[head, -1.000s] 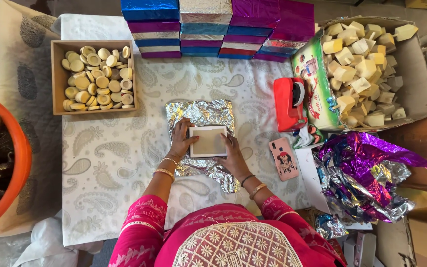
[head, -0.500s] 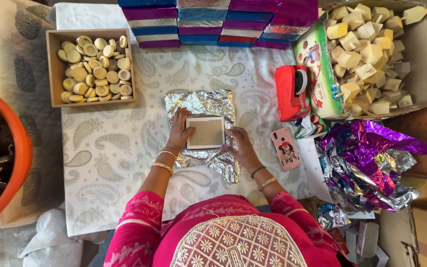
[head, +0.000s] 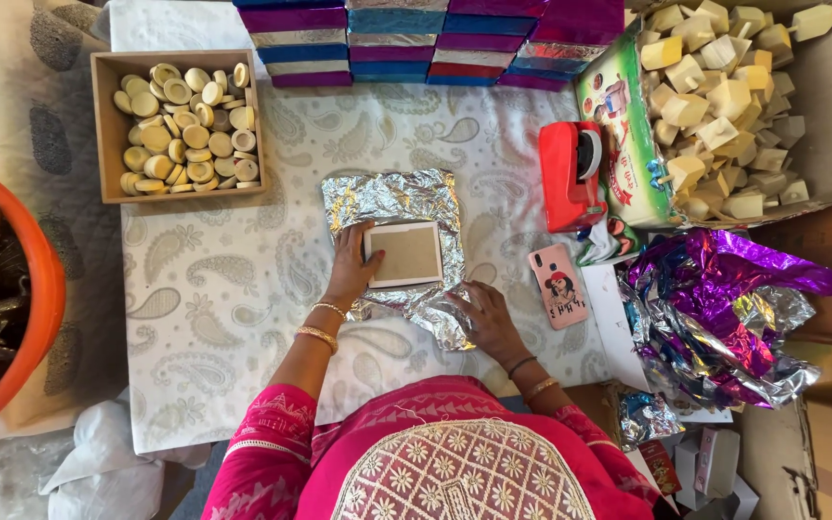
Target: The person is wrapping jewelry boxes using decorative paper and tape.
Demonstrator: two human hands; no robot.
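Observation:
A flat white-edged box with a tan top [head: 406, 254] lies on a crinkled sheet of silver foil [head: 392, 197] spread on a white paisley cloth [head: 233, 318]. My left hand [head: 351, 270] presses on the box's left edge and holds it down. Lower, my right hand [head: 481, 316] lies on the foil's near right corner, fingers on the crumpled edge. Both wrists wear bangles, and the sleeves are pink.
A cardboard tray of round pale discs [head: 180, 120] sits far left. Stacked foil-wrapped boxes [head: 435, 39] line the far edge. A red tape dispenser [head: 570, 175], a phone [head: 558, 285], a box of pale blocks [head: 724, 96], purple foil [head: 724, 313] and an orange tub [head: 31, 308] surround the cloth.
My right hand has come off the box's right side and moved down to the foil's near right corner. The left hand stays on the box.

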